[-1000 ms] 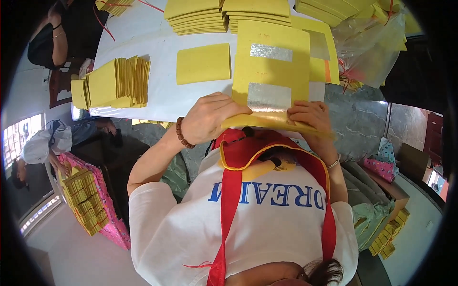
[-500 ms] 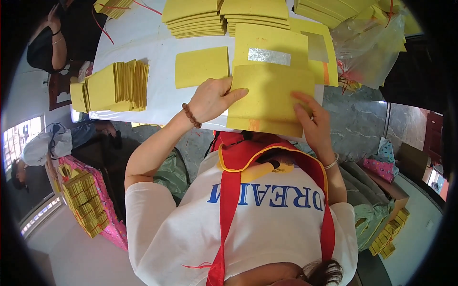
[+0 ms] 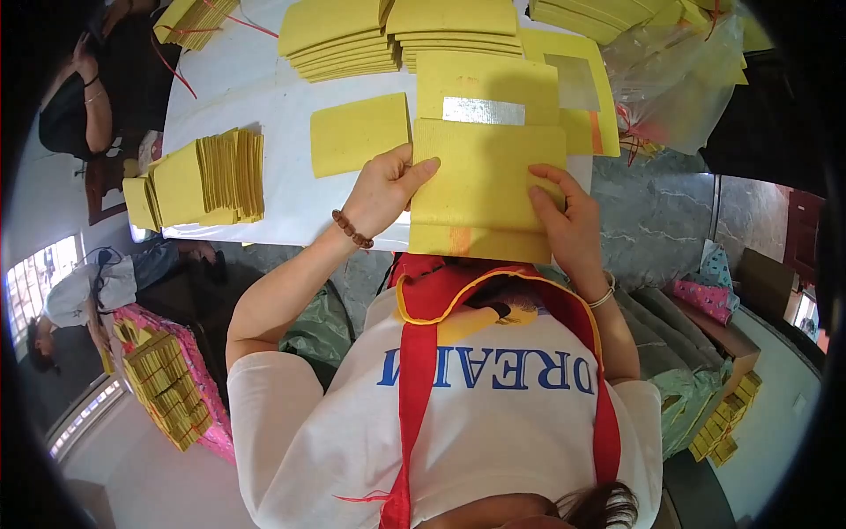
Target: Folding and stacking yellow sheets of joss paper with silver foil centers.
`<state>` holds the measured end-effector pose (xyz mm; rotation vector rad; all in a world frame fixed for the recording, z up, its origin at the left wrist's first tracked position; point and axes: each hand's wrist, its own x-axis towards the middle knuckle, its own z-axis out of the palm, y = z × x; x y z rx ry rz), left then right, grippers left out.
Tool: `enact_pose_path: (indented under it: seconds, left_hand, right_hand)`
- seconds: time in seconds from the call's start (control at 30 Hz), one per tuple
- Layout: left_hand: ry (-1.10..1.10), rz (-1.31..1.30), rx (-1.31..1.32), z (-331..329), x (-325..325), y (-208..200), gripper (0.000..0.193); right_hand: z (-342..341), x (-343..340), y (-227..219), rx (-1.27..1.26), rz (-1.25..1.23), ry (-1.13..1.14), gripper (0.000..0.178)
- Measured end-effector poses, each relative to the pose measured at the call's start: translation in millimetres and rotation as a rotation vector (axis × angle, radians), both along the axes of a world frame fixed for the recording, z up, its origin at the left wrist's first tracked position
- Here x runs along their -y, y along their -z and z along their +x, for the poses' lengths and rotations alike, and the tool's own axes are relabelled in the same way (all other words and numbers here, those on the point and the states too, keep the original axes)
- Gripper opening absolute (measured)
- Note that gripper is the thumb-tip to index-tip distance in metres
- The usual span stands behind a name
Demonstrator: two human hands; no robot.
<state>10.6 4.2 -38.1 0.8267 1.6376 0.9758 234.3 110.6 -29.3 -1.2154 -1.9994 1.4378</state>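
Note:
At the table's near edge lies a yellow paper sheet point(image 3: 485, 185), its near part overlapping a yellow sheet point(image 3: 486, 78) that bears a silver foil rectangle point(image 3: 484, 111). An orange patch marks the near sheet's lower strip. Pinching its left edge, my left hand point(image 3: 388, 187) has the thumb on top; the other fingers are partly hidden. My right hand point(image 3: 568, 212) grips the right edge with bent fingers on the upper face. Left of the sheets, a smaller yellow paper piece point(image 3: 359, 134) lies flat. Another foil-marked yellow sheet point(image 3: 582, 88) sits partly underneath, to the right.
Stacks of folded yellow paper point(image 3: 339, 40) stand at the table's far side. A yellow bundle point(image 3: 207, 181) rests at the left edge, a clear plastic bag point(image 3: 679, 79) at the far right. Pink-lined crate point(image 3: 167, 379) with yellow bundles stands lower left. Other people are at left.
The view has shifted slightly, moving the table's contents left and down. The near sheet's lower edge lies straighter, and both hands keep hold of its sides.

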Motion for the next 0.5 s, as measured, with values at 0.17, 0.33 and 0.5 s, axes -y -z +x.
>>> enact_pose_path:
  seconds: [0.17,0.33,0.5]
  left_hand:
    - [-0.009,-0.056,-0.04,1,-4,-1,0.023]
    - [-0.122,0.004,-0.047,3,-1,-6,0.024]
    - [-0.172,0.217,-0.508,-3,-4,-29,0.025]
  right_hand:
    - [-1,1,9,-0.08,0.082,0.035,0.024]
    - [-2,3,7,-0.018,-0.018,0.055,0.026]
    - [-3,3,6,-0.015,0.039,0.057,0.025]
